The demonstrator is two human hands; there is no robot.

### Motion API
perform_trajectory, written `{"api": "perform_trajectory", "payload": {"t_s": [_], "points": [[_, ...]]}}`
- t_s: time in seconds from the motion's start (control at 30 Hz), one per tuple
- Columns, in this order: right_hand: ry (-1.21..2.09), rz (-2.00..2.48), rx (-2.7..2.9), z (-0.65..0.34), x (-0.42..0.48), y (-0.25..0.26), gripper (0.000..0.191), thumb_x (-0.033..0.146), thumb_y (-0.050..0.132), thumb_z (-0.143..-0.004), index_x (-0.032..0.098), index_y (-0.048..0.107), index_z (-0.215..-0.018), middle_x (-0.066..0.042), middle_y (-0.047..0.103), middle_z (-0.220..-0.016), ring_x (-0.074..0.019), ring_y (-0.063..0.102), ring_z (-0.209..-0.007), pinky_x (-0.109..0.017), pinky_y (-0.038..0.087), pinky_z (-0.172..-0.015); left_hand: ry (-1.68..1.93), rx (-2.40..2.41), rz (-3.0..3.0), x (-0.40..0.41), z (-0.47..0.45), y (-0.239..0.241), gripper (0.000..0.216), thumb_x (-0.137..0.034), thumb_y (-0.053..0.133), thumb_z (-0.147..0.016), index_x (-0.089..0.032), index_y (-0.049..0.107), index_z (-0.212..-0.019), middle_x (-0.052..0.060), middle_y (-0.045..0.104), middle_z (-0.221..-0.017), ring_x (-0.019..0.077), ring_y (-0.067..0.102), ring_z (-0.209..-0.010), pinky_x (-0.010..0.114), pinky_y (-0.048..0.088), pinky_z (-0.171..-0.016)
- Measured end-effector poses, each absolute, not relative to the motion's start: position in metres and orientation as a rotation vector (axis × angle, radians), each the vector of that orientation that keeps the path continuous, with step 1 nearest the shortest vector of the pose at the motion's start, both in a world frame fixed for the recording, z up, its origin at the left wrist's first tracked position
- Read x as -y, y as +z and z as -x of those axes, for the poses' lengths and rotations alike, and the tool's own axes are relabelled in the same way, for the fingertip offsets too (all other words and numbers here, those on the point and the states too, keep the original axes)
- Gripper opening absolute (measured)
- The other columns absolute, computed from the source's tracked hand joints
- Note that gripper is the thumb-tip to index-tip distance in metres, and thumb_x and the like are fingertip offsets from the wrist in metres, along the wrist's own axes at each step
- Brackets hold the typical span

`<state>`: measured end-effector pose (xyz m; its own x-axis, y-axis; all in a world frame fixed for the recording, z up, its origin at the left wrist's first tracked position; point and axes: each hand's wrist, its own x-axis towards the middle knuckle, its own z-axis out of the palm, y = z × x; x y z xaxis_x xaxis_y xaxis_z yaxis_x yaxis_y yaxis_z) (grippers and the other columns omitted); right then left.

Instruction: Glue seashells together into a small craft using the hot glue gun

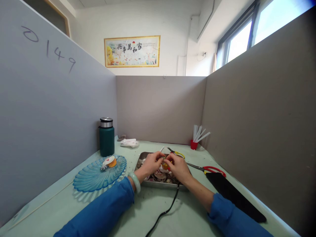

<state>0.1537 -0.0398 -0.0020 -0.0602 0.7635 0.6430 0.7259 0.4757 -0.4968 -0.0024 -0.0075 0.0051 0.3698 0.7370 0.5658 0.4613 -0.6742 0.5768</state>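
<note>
Over a metal tray (163,185) filled with what look like seashells (160,176), my two hands meet with their fingertips close together. My left hand (153,161), with a pale green bangle (135,183) at its wrist, is closed in a pinch. Facing it, my right hand (178,167) pinches too. Whatever small piece sits between the fingers is too small to name. Something yellow and orange shows just beneath the fingertips. A thin white stick (162,149) pokes up behind my left hand. From the tray's front edge a black cord (165,212) runs toward me.
Left of the tray, a blue scalloped plate (86,179) bears a small shell-like figure; a green bottle (106,141) stands behind it. Yellow-handled pliers (179,153), red-handled scissors (213,169) and a black strip (234,196) lie right. A red cup (194,144) holds white sticks. Partitions enclose the table.
</note>
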Motion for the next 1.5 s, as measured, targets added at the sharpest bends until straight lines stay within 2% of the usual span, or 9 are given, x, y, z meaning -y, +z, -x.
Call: {"api": "perform_trajectory", "payload": {"t_s": [0.27, 0.8, 1.0, 1.27, 1.5], "points": [[0.062, 1.239, 1.810, -0.155, 0.039, -0.004, 0.016, 0.032, 0.054, -0.080, 0.020, 0.059, -0.071, 0.000, 0.063, -0.066, -0.0143, 0.055, -0.060, -0.023, 0.036, -0.057, 1.212, -0.997, -2.323, 0.008, 0.003, 0.006, 0.024, -0.017, 0.050, -0.076, -0.016, 0.065, -0.094, 0.005, 0.069, -0.088, 0.0153, 0.061, -0.077, 0.023, 0.045, -0.068], [0.061, 1.247, 1.808, -0.155, 0.040, -0.003, 0.018, 0.033, 0.054, -0.079, 0.020, 0.059, -0.069, 0.000, 0.063, -0.064, -0.0144, 0.055, -0.059, -0.023, 0.037, -0.057, 1.187, -0.972, -2.271, 0.009, 0.003, 0.007, 0.023, -0.019, 0.051, -0.076, -0.015, 0.066, -0.092, 0.005, 0.069, -0.084, 0.0151, 0.060, -0.075, 0.023, 0.045, -0.068], [0.066, 1.228, 1.797, -0.154, 0.041, -0.002, 0.019, 0.033, 0.053, -0.079, 0.019, 0.060, -0.069, -0.001, 0.064, -0.063, -0.0148, 0.056, -0.058, -0.024, 0.038, -0.057, 1.232, -0.986, -2.203, 0.008, 0.002, 0.005, 0.020, -0.019, 0.053, -0.074, -0.014, 0.065, -0.089, 0.004, 0.067, -0.076, 0.0142, 0.059, -0.070, 0.022, 0.044, -0.063], [0.061, 1.217, 1.779, -0.154, 0.040, -0.001, 0.018, 0.034, 0.054, -0.080, 0.019, 0.060, -0.071, -0.001, 0.065, -0.067, -0.0147, 0.057, -0.061, -0.023, 0.038, -0.057, 1.217, -0.937, -1.996, 0.000, 0.001, 0.001, 0.021, -0.021, 0.052, -0.073, -0.013, 0.062, -0.090, 0.004, 0.066, -0.077, 0.0118, 0.057, -0.060, 0.020, 0.044, -0.053], [0.070, 1.202, 1.803, -0.152, 0.042, 0.000, 0.016, 0.031, 0.054, -0.080, 0.019, 0.059, -0.072, -0.001, 0.065, -0.067, -0.0144, 0.057, -0.060, -0.023, 0.038, -0.056, 1.218, -0.955, -1.971, 0.000, 0.001, 0.000, 0.020, -0.021, 0.054, -0.071, -0.012, 0.064, -0.086, 0.004, 0.065, -0.074, 0.0118, 0.056, -0.061, 0.020, 0.045, -0.052]]}}
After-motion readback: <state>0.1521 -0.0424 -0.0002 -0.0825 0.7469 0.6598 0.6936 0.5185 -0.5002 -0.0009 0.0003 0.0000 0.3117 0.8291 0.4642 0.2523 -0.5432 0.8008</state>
